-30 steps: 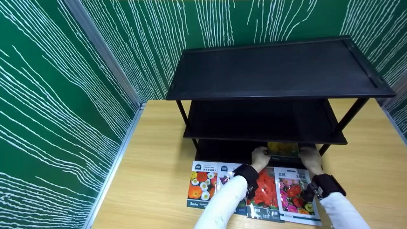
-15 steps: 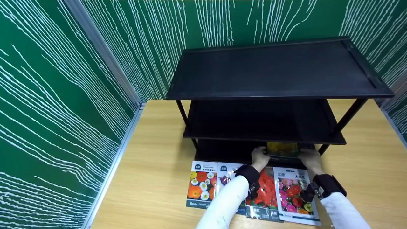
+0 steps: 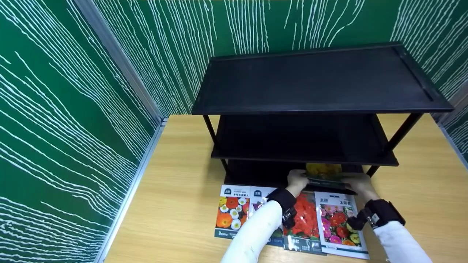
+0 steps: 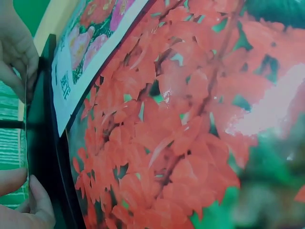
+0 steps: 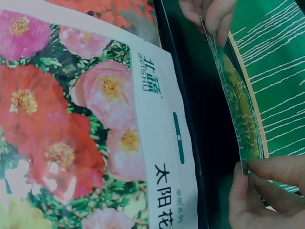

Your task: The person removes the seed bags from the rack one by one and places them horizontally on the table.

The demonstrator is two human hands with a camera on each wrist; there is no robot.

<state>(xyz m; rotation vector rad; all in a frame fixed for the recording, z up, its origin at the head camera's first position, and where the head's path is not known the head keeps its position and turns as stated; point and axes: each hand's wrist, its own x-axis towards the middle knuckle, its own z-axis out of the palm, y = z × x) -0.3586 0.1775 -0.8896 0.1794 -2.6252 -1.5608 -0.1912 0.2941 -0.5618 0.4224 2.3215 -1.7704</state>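
Observation:
A seed packet with yellow flowers (image 3: 323, 170) is held between my two hands at the front of the black rack's bottom tier (image 3: 263, 173). My left hand (image 3: 297, 180) pinches its left edge, and my right hand (image 3: 360, 183) pinches its right edge. In the right wrist view the packet (image 5: 238, 105) appears nearly edge-on, slightly bowed, with right thumb and fingers (image 5: 271, 191) on one end. The left wrist view has the left hand (image 4: 24, 205) gripping the other end. The packet's upper part is hidden beneath the middle tier (image 3: 303, 137).
Several flower seed packets lie in a row before the rack: orange-and-white (image 3: 233, 212), purple (image 3: 257, 204) partly under the left arm, red (image 3: 305, 217), and pink mixed (image 3: 340, 224). The top tier (image 3: 314, 80) overhangs. Green walls (image 3: 248, 25) enclose the wooden table (image 3: 175, 182).
The right hand has shifted slightly left along the packet, its wrist turning outward. The packet's near edge now tilts differently and sits a little further left. The packets on the table stay put.

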